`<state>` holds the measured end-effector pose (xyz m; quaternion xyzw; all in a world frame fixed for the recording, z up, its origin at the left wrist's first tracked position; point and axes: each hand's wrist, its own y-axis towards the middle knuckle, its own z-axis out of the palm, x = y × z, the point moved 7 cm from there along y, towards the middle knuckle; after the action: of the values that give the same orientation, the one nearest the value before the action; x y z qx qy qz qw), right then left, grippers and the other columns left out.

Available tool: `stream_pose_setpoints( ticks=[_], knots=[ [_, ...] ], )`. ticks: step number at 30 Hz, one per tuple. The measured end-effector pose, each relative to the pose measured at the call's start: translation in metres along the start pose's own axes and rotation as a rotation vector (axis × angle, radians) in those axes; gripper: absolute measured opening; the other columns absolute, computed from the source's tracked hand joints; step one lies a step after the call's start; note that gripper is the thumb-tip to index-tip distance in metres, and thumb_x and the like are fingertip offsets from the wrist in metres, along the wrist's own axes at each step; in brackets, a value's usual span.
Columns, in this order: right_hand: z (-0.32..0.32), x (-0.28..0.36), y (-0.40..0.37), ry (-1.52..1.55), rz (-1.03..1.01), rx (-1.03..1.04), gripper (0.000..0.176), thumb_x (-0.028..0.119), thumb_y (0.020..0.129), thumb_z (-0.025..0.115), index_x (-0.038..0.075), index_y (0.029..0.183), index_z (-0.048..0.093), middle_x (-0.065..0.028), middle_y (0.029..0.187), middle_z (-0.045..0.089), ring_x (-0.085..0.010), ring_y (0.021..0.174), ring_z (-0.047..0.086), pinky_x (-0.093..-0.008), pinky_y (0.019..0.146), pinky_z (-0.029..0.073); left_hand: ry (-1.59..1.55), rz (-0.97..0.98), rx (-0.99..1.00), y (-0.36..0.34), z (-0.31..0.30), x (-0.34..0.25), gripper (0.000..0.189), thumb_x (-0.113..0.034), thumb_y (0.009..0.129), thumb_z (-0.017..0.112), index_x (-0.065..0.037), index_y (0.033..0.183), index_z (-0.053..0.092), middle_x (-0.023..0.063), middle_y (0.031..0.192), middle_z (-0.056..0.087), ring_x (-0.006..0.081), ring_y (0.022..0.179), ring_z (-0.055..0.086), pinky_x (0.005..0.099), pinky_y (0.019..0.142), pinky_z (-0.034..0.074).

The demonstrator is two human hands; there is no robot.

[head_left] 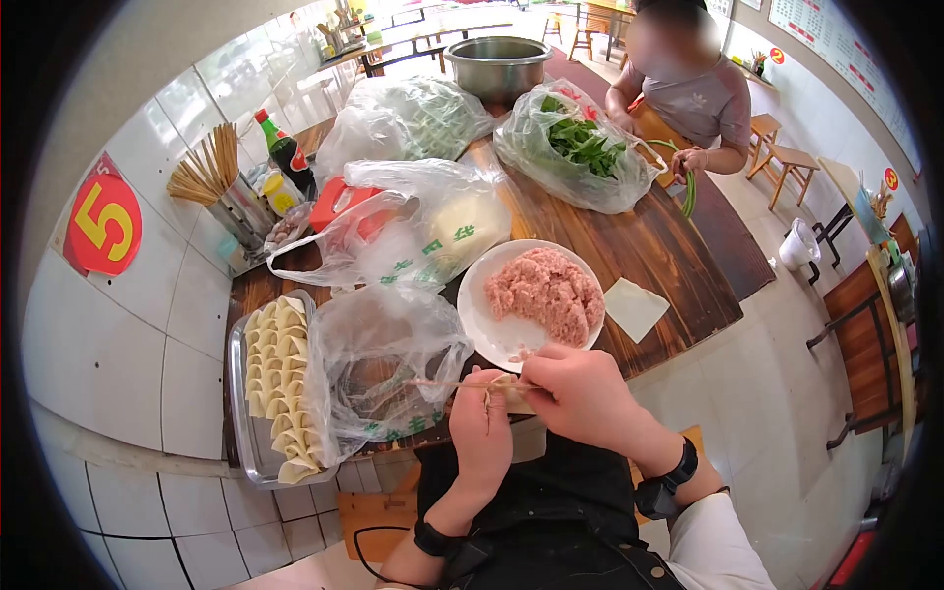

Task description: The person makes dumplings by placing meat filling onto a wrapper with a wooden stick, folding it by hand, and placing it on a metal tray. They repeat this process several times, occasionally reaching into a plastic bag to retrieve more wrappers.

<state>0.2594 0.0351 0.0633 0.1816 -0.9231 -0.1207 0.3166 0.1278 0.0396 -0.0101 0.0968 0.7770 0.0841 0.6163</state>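
Note:
My left hand [482, 428] is closed on a pale wonton wrapper [504, 393] at the table's near edge, partly covered by my fingers. My right hand [580, 395] meets it there, its fingers closed on a thin wooden chopstick [442, 383] that runs leftward across my left fingertips. Just beyond both hands is a white plate [482, 339] heaped with pink minced meat [546, 293]. A square wrapper [636, 309] lies flat to the plate's right. On the left, a metal tray [239, 413] holds rows of folded wontons [277, 379].
Plastic bags [379, 344] crowd the table's left and middle. Behind stand a chopstick holder [241, 211], a dark bottle [285, 152], a bag of green leaves [580, 147] and a metal pot [497, 69]. Across the table, another person [693, 103] holds green stems.

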Motion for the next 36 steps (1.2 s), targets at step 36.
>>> stream_pose_setpoints(
  ticks=[36],
  knots=[
    [0.010,-0.052,-0.038,0.594,0.451,-0.097,0.008,-0.001,0.084,0.063,0.004,0.084,0.057,0.0087,0.068,0.042,-0.0010,0.063,0.037,-0.0199,0.056,0.029,-0.705,-0.358,0.139,-0.038,-0.146,-0.002,0.053,0.005,0.090,0.059,-0.003,0.141,0.048,0.0076,0.142,0.051,0.0131,0.112,0.058,0.0268,0.089,0.050]
  ],
)
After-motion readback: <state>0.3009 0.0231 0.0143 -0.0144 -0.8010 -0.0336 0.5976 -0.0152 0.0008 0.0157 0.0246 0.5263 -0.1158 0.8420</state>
